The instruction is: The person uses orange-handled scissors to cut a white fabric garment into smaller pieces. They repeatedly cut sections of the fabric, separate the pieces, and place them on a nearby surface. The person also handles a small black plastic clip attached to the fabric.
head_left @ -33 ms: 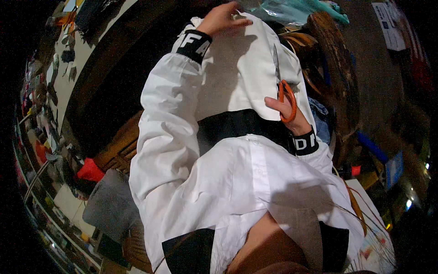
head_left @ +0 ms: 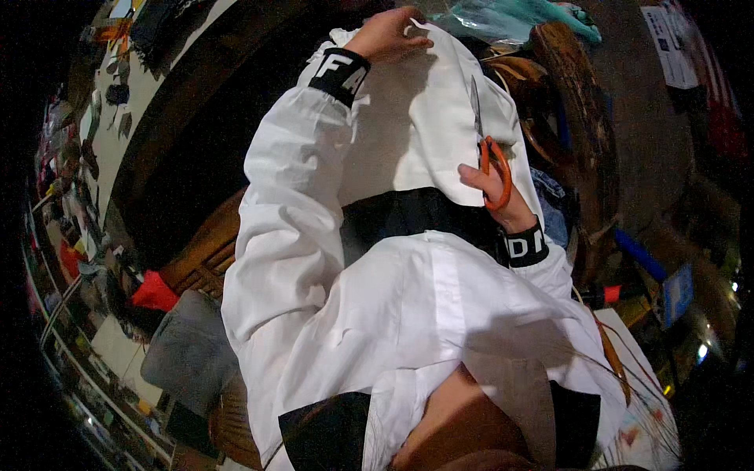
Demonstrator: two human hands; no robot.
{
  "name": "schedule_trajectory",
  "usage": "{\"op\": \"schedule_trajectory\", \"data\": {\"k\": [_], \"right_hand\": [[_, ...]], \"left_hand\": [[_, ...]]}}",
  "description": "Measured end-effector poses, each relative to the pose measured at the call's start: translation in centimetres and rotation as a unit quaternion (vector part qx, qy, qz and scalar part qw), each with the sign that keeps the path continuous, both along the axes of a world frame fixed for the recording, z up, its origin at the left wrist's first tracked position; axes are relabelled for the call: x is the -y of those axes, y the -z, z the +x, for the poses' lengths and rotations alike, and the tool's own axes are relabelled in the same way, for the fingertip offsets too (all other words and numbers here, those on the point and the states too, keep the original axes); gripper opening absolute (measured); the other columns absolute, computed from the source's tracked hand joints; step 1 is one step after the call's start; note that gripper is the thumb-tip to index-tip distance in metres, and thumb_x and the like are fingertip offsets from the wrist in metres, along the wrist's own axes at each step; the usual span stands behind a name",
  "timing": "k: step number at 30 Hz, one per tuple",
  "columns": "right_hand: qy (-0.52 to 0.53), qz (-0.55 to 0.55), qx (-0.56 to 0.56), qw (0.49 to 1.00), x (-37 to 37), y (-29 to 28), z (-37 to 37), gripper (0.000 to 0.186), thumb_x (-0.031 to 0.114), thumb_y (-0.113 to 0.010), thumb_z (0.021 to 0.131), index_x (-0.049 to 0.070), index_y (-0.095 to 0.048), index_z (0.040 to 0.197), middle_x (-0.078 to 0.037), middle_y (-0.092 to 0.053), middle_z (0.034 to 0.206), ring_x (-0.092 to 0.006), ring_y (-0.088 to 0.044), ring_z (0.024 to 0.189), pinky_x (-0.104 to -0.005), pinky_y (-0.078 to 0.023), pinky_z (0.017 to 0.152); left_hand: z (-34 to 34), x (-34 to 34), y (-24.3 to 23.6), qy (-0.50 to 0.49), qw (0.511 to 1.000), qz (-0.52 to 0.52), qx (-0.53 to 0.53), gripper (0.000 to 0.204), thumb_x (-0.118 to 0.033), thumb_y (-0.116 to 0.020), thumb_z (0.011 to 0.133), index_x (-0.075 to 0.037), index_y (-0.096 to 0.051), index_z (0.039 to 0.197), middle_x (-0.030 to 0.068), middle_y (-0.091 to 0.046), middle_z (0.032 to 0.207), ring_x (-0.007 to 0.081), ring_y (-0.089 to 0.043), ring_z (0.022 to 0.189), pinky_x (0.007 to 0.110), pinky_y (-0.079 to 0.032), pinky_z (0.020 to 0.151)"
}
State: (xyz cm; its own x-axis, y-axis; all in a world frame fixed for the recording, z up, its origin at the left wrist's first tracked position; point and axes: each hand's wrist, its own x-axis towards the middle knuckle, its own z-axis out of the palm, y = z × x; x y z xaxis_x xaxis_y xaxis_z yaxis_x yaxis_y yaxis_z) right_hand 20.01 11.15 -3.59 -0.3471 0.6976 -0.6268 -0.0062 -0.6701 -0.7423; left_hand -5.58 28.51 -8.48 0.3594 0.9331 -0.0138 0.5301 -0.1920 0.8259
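Right hand (head_left: 514,214) partly hidden, plastic (head_left: 518,16) seemingly cropped

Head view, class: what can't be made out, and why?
Head view, right hand: fingers besides the thumb, under the palm or white cloth.
Head view, teal plastic: far end, cut by the top edge.
Head view, slatted wood: partly behind the white sleeve.
Head view, left clutter: too small, dim.

a white cloth (head_left: 436,110) lies spread across the person's lap.
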Motion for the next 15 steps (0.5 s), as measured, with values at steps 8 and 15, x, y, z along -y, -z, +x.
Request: {"op": "schedule_trajectory", "data": {"k": [8,15], "right_hand": [[0.096,0.006,-0.003,0.995,2.2,3.1,2.6,0.049,0.037,-0.051,0.094,0.004,-0.041,0.130,-0.003,-0.055,0.101,-0.0090,-0.052,0.080,-0.0211,-0.044,0.069],[0.026,-0.161,-0.276,0.947,-0.2,1.2,2.2,0.079,0.074,-0.044,0.079,0.006,-0.043,0.119,-0.004,-0.050,0.083,-0.0118,-0.045,0.066,-0.0232,-0.039,0.055]], "left_hand": [[4.3,10.3,0.9,-0.154,0.949,0.275,-0.025,0.055,-0.020,-0.070,0.073,-0.004,-0.047,0.120,0.0184,-0.048,0.123,0.0364,-0.046,0.112,0.042,-0.039,0.094],[3.2,24.5,-2.3,-0.015,0.989,0.085,-0.118,0.065,-0.024,-0.067,0.075,-0.006,-0.041,0.132,0.0147,-0.035,0.139,0.0329,-0.035,0.127,0.045,-0.031,0.104]]}}
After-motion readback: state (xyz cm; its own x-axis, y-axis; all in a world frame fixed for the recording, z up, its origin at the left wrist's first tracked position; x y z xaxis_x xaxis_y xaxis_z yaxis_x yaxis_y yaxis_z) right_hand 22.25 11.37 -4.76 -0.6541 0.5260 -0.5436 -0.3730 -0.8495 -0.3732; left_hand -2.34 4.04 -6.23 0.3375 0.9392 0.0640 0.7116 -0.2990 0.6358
